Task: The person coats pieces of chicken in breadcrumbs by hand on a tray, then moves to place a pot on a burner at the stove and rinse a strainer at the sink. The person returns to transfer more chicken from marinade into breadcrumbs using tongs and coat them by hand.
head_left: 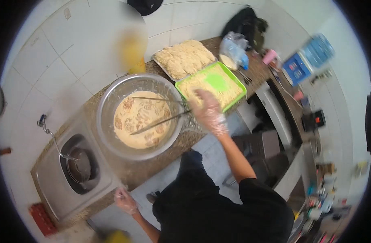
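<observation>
My right hand, in a clear plastic glove, grips a pair of long metal tongs. The tongs' two arms are spread apart and reach over a large metal bowl. Inside the bowl lies pale orange batter with several lumpy meat pieces in it. My left hand, also gloved, is low by the counter's front edge beside the sink; its fingers look curled, with nothing visible in them. Beyond my right hand sits a green tray spread with crumbs.
Behind the green tray, a metal tray holds a heap of breaded pieces. A steel sink with a tap is at left. A yellow container stands behind the bowl. At right are plastic bags, scissors and a water dispenser.
</observation>
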`<state>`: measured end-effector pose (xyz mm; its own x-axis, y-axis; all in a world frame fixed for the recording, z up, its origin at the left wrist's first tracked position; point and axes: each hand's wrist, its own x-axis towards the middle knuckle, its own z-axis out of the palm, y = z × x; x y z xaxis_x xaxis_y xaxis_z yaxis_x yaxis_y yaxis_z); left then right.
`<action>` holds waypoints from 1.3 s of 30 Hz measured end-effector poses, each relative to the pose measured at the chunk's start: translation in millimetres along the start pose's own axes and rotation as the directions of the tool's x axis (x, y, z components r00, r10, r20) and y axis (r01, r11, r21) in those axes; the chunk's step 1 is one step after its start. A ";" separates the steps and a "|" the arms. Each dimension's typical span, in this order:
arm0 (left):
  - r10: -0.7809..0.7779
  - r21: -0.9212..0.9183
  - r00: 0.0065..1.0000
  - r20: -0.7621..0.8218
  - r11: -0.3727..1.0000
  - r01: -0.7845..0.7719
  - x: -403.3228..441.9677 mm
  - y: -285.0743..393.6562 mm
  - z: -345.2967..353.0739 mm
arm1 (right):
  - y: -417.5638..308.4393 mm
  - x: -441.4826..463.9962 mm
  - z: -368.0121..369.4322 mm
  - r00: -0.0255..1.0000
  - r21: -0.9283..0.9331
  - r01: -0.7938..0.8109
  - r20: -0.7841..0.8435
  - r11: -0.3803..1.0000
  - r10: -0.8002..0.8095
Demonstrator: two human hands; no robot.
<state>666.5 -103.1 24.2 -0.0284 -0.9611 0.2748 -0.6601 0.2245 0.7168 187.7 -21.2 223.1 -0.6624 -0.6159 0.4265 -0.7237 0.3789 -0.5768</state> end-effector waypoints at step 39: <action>-0.575 -0.229 0.791 -0.210 0.815 0.532 62.6 206.0 133.0 | -26.7 152.0 64.8 0.507 -0.227 0.721 0.816 0.655 -0.276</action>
<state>428.8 -138.5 103.9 0.5150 -0.8550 -0.0604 -0.3809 -0.2915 0.8775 118.9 -169.8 258.2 0.0220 -0.9809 -0.1931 -0.9954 -0.0396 0.0878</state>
